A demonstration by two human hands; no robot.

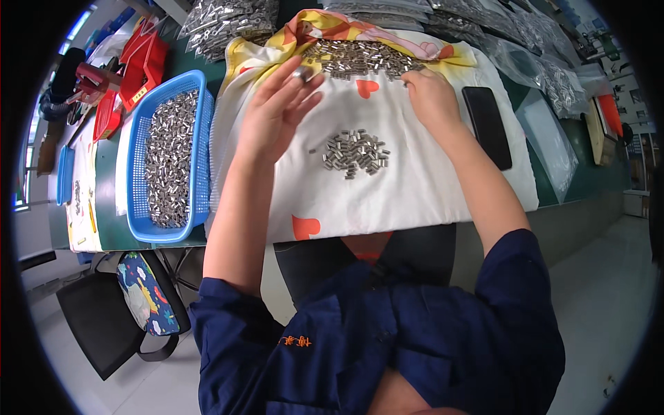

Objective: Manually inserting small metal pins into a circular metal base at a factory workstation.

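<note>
My left hand (280, 104) is raised over the left part of the white cloth, its fingers curved. Shiny small metal sleeves (302, 73) show among those fingers; how many cannot be made out. At the right end of the far pile of metal sleeves (356, 61), my right hand (434, 99) is closed in a pinch. A small metal sleeve (405, 84) shows at its fingertips. Between my forearms, a smaller heap of silvery metal sleeves (354, 153) lies on the cloth (408, 194).
A blue basket (203, 149) full of metal sleeves stands left of the cloth. To the right lie a black phone (487, 128) and a clear plastic bag (548, 145). Bags of metal parts (232, 24) line the back. Red bins (144, 69) sit far left; a chair (104, 321) stands below.
</note>
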